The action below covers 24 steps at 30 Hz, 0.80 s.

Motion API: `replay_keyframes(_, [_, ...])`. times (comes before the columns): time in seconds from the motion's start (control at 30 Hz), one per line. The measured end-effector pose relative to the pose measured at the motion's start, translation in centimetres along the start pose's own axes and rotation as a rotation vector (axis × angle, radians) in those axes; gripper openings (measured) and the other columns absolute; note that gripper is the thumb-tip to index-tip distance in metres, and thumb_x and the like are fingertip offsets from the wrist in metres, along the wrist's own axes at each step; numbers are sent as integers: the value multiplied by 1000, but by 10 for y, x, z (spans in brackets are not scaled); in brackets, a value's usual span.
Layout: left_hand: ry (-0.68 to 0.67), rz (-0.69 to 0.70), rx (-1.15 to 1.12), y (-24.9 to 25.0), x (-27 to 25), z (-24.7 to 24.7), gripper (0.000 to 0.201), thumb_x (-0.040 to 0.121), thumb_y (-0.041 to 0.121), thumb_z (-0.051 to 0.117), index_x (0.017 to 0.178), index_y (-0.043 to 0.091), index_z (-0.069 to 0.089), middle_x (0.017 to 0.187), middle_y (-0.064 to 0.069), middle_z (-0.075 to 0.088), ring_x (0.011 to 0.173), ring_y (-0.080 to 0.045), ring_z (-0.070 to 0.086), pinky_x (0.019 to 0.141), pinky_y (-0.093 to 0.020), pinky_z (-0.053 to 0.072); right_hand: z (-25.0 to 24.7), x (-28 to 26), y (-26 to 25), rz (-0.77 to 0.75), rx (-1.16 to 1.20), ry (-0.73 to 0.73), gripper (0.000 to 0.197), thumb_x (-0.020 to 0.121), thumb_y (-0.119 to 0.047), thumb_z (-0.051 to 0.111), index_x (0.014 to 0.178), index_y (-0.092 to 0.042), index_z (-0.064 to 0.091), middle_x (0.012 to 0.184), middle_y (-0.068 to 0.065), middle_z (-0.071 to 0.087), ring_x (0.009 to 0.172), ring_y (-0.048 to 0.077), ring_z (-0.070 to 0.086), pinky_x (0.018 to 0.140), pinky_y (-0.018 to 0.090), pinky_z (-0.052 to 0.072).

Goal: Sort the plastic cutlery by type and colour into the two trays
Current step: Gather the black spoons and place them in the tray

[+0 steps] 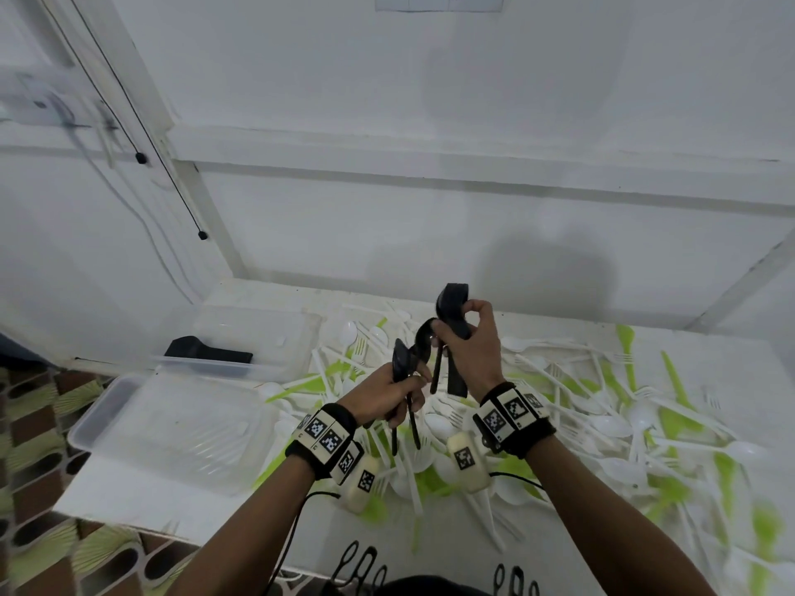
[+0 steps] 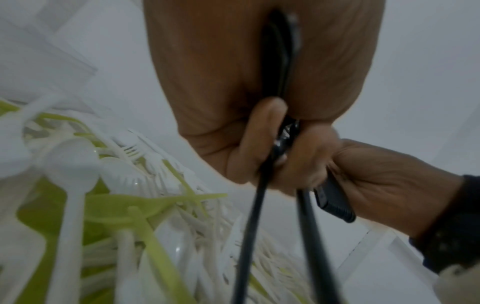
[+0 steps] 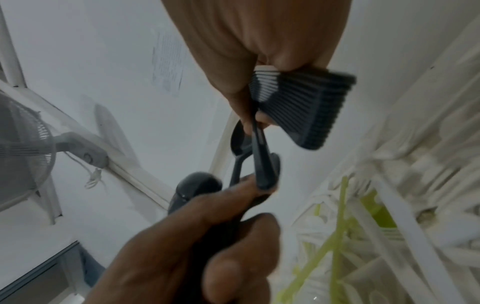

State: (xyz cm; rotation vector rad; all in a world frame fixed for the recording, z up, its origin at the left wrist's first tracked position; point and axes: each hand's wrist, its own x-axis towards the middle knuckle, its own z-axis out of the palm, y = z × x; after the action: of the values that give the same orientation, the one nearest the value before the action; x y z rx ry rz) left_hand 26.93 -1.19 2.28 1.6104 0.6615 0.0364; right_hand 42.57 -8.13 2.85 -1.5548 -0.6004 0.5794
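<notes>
Overhead, two black spoons (image 1: 406, 372) are pinched by left-hand fingers (image 1: 415, 382); right-hand fingers (image 1: 477, 309) clasp one black stack (image 1: 454, 311); two trays (image 1: 172, 428) sit at nine o'clock.

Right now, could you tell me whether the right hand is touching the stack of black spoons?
Touching. The right wrist view shows the right hand with fingers curled round the stack of black spoons.

Both forearms were raised side by side, wrists banded w/ marker straps; left hand (image 1: 389, 391) curled in a closed grip, right hand (image 1: 466, 350) higher, fingers (image 1: 477, 309) curled shut too, hands nearly touching
</notes>
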Motion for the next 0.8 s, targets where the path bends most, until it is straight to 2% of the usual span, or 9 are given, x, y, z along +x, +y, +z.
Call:
replay_keyframes(0.17, [100,170,-82,-9,1,-1,28,109,33,46,130,22,60,67,-12,49,40,-21,36,41,-22,32,-11,11,5,9,56,148,39,89,-14,76,112,-22,45,78,14,74,63,18,67,63,30,53])
replay_keyframes(0.3, [316,180,2,-20,12,-1,39,108,30,46,113,-1,68,60,-15,52,39,-22,40,44,-25,33,-8,10,11,95,182,177,46,88,-18,78,116,-23,41,76,4,77,72,21,73,72,34,57])
replay_keyframes(0.33, [390,191,37,-21,15,-1,38,108,30,47,109,0,70,58,-14,55,40,-20,45,47,-26,36,-6,8,11,117,183,169,49,87,-20,79,117,-23,41,77,3,77,72,21,73,73,34,57])
replay_keyframes(0.4, [471,235,153,-20,20,1,28,108,27,48,127,19,67,58,-7,63,42,-7,50,53,-21,40,1,2,16,144,156,127,51,85,-24,81,116,-25,41,77,6,77,69,21,72,73,36,58])
replay_keyframes(0.5, [431,287,277,-20,24,8,31,108,28,46,137,35,56,59,0,67,47,-3,54,57,-17,43,10,-4,25,150,83,113,45,83,-34,80,113,-31,46,80,6,76,68,19,70,76,42,59])
replay_keyframes(0.57, [428,281,286,-20,24,11,27,108,28,46,122,27,69,56,3,64,49,-4,55,60,-20,44,13,-5,26,139,51,117,36,88,-35,75,114,-30,50,83,3,75,70,18,70,80,45,60])
replay_keyframes(0.63, [445,268,299,-22,24,14,35,108,27,46,103,8,75,54,4,63,48,-3,55,59,-21,44,15,-7,28,145,34,100,32,92,-35,72,117,-28,53,86,2,75,75,19,71,83,46,59])
replay_keyframes(0.7, [430,270,317,-26,23,17,36,108,28,45,98,10,75,56,4,64,48,-6,56,58,-25,44,16,-9,28,145,16,95,34,92,-35,72,120,-28,54,86,-1,75,79,19,72,84,44,59])
replay_keyframes(0.8, [406,284,286,-25,20,18,31,108,32,44,123,24,70,65,4,71,51,-12,58,58,-28,47,18,-15,26,122,-4,96,35,92,-31,73,120,-26,54,82,-3,75,75,12,72,75,35,60])
